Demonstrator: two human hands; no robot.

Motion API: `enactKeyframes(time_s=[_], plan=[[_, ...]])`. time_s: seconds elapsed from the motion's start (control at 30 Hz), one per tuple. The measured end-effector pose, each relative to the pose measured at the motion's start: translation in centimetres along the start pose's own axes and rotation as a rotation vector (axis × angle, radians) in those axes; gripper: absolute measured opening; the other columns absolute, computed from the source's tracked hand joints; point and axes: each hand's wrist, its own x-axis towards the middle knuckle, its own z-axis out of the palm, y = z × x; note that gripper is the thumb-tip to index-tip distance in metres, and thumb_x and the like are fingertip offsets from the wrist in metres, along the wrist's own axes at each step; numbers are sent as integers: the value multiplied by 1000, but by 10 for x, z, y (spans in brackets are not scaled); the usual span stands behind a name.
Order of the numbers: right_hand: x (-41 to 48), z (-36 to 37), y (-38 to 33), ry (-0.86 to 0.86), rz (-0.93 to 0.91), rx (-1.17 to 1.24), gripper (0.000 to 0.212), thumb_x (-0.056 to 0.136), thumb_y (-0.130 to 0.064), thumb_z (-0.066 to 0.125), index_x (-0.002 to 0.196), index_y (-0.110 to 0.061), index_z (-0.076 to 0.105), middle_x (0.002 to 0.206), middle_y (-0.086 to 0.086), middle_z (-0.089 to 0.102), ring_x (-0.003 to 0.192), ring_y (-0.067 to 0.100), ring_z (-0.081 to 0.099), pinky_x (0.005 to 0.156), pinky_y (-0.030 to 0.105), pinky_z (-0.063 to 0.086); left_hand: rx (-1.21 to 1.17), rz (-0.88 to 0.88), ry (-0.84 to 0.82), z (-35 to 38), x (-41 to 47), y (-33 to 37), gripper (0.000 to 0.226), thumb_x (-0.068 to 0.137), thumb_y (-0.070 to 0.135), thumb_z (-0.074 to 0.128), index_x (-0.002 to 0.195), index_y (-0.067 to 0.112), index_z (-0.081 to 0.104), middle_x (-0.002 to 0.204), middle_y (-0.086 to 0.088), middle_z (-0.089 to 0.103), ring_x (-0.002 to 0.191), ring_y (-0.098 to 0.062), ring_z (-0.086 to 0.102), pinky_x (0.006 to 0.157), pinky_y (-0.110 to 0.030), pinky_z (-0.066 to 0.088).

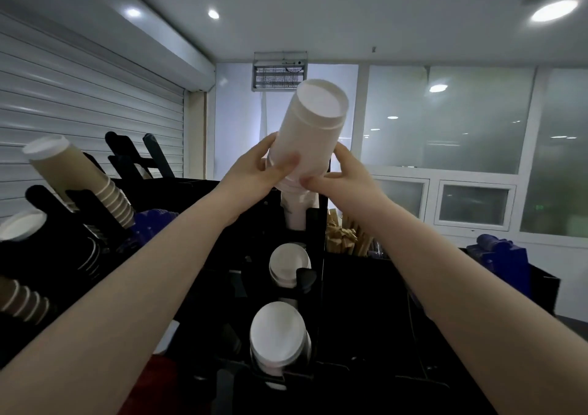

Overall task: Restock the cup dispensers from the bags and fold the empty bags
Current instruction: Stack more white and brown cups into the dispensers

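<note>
White paper cups form a nested stack (pixel 310 128) that tilts above the black dispenser (pixel 316 239), closed base up and leaning to the right, lower end dropping into the top slot. The left hand (pixel 254 174) wraps its fingers and thumb round the stack's left side. The right hand (pixel 340 177) grips it from the right, thumb across the near face. Both hands hide where the stack meets the slot, and the pale, crumpled part just below them is too blurred to tell cups from wrapping. Two lower slots show white cup bases (pixel 288 268), the nearer one partly cut off by the frame. At the left edge, brown ribbed cups (pixel 82 179) lean in dark holders, their lower ends lost in shadow. Blue shapes (pixel 499 252) at the right are unclear.
</note>
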Motion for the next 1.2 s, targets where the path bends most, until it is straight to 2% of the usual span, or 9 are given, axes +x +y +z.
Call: enactKeyframes(time_s=[0.13, 0.27, 0.4, 0.53, 0.67, 0.77, 0.93, 1.07, 1.2], plan=[[-17, 1, -15, -10, -77, -10, 60, 67, -35, 79, 121, -21, 56, 108, -10, 67, 99, 1, 63, 81, 26, 51, -65, -22, 26, -5, -28, 2, 55, 61, 67, 67, 111, 47, 60, 102, 0, 71, 100, -19, 67, 95, -44, 50], [-33, 12, -24, 17, -148, 15, 72, 61, -43, 78, 125, -31, 46, 111, -19, 62, 100, -4, 60, 84, 23, 51, -121, -92, -53, -2, -56, -7, 50, 66, 64, 66, 110, 42, 61, 101, -6, 72, 98, -24, 68, 93, -49, 51], [-45, 20, -15, 17, -131, -16, 65, 69, -41, 78, 124, -41, 43, 107, -25, 60, 97, -6, 59, 83, 25, 50, -90, -160, -112, 2, -73, -20, 39, 79, 60, 62, 113, 40, 59, 101, 2, 72, 96, -14, 68, 83, -31, 55], [-47, 27, -1, 0, -101, -144, 69, 73, -36, 78, 128, -42, 37, 113, -15, 60, 101, 10, 60, 86, 32, 51, -4, -229, -149, 7, -82, -39, 36, 87, 45, 59, 117, 25, 63, 100, 9, 72, 94, -1, 66, 73, -6, 45], [-44, 39, 14, -63, -80, -244, 70, 75, -31, 76, 131, -38, 34, 115, -11, 59, 102, 13, 58, 88, 31, 49, 74, -287, -165, 9, -85, -60, 24, 95, 28, 55, 118, 25, 60, 107, 9, 69, 100, -2, 63, 84, -9, 44], [-39, 42, 22, -44, -74, -207, 68, 73, -26, 78, 127, -36, 37, 113, -13, 59, 101, 12, 59, 87, 32, 50, 29, -304, -185, 14, -86, -68, 28, 98, 26, 49, 125, 27, 57, 113, 18, 64, 102, 13, 57, 81, 0, 37], [-46, 47, 40, -127, -81, -377, 76, 72, -27, 78, 132, -29, 32, 100, -26, 48, 97, 4, 53, 69, 5, 38, -33, -311, -163, 19, -87, -73, 39, 97, 20, 46, 136, 21, 48, 128, 8, 60, 119, -2, 52, 99, -15, 36], [-58, 50, 45, -99, -148, -541, 81, 77, -35, 71, 143, -29, 26, 135, -5, 43, 125, 14, 39, 96, 27, 37, 24, -337, -123, 21, -85, -76, 49, 96, 26, 46, 144, 17, 39, 143, 2, 47, 131, -12, 42, 112, -29, 28], [-75, 51, 47, -53, -456, -803, 47, 89, -28, 58, 135, -18, 50, 144, 2, 45, 136, 26, 34, 105, 42, 38, 42, -370, -96, 22, -85, -80, 62, 91, 39, 51, 146, 16, 34, 148, 1, 39, 134, -13, 37, 113, -27, 25]])
